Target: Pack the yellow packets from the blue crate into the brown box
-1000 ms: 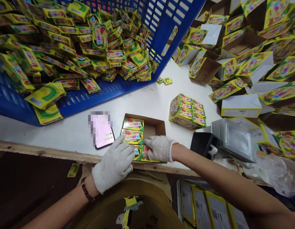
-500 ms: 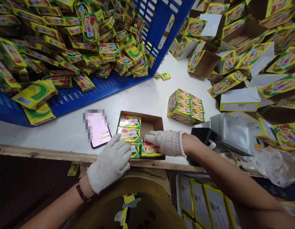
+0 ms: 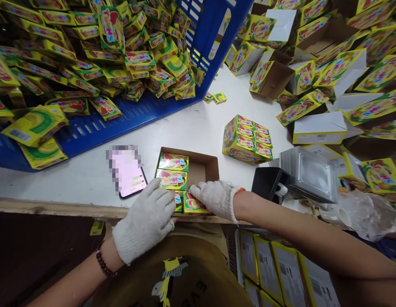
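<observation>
An open brown-lined carton lies at the table's front edge with several small yellow-green TWINS boxes inside. White-gloved, my left hand rests over the carton's front left corner, fingers extended and partly covering a TWINS box there. My right hand, also gloved, reaches into the front right part, its fingers bent over a TWINS box. That box lies flat beside the one under my left fingertips. The right thumb and the box's far end are hidden. The back right of the carton shows bare brown bottom.
A blue crate heaped with small boxes stands at the back left. Left of the carton lies a phone. A filled display box, a black tape dispenser and a clear plastic container are to the right. Open cartons pile behind.
My right hand has moved slightly left and toward me, sliding the TWINS box left against its neighbour. My left hand stays at the carton's corner.
</observation>
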The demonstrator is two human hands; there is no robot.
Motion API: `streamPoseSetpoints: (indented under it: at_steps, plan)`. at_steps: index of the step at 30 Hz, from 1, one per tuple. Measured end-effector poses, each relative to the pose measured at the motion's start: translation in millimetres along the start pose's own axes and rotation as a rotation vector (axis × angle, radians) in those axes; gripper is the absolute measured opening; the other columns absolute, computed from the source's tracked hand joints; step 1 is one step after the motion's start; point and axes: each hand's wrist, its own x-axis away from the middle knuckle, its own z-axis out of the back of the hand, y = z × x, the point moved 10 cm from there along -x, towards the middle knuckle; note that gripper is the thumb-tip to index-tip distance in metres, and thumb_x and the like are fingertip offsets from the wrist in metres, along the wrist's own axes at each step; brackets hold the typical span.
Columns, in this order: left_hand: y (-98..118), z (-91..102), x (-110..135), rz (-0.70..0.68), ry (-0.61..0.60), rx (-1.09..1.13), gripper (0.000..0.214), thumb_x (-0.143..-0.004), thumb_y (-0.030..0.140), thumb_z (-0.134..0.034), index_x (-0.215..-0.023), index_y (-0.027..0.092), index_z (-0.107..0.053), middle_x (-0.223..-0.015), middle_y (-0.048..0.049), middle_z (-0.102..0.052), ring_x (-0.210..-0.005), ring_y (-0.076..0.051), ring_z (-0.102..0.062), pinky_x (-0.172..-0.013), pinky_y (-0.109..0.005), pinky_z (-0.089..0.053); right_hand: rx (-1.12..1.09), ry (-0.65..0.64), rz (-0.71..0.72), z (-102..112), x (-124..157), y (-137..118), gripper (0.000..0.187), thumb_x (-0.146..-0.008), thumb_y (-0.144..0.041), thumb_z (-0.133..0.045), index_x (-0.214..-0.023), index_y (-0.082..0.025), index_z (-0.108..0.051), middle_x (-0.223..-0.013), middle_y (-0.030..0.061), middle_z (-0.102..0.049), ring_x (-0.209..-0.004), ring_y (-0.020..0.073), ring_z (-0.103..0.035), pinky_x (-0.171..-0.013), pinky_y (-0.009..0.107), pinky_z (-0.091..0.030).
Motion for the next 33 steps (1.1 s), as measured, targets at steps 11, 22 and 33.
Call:
streamPoseSetpoints:
  at_steps: [11, 22, 33]
  plan:
    - [17, -30.9, -14, 0.029, -0.311, 0.154, 0.027, -0.087, 0.015, -0.059, -0.113, 0.020, -0.062, -0.131, -0.0061, -0.061, -0.108, -0.028, -0.060, -0.091, -0.047, -0.050, -0.138, -0.044, 0.186, -4, -7, 13, 0.027, -0.091, -0.017, -0.054, -0.118, -0.019, -0.054, -0.111, 0.0090, -0.067, -0.094, 0.0197, -0.066, -0.073, 0.027, -0.045]
    - [18, -21.5, -25, 0.062, -0.294, 0.291, 0.011, -0.093, 0.027, -0.053, -0.089, 0.020, -0.061, -0.100, -0.0037, -0.062, -0.090, -0.023, -0.060, -0.082, -0.041, -0.049, 0.241, 0.361, 0.195, -11, 21, -10, 0.030, -0.103, -0.021, -0.033, -0.128, -0.010, -0.046, -0.104, 0.0150, -0.064, -0.089, 0.0253, -0.065, -0.070, 0.036, -0.045]
    - [2, -46.2, -54, 0.118, -0.333, 0.143, 0.008, -0.081, 0.017, -0.058, -0.076, 0.018, -0.064, -0.080, -0.0057, -0.066, -0.078, -0.025, -0.062, -0.070, -0.037, -0.045, -0.119, 0.170, 0.128, -3, 40, 21, 0.024, -0.095, -0.013, -0.046, -0.116, -0.017, -0.058, -0.107, 0.0092, -0.066, -0.088, 0.0186, -0.065, -0.069, 0.028, -0.043]
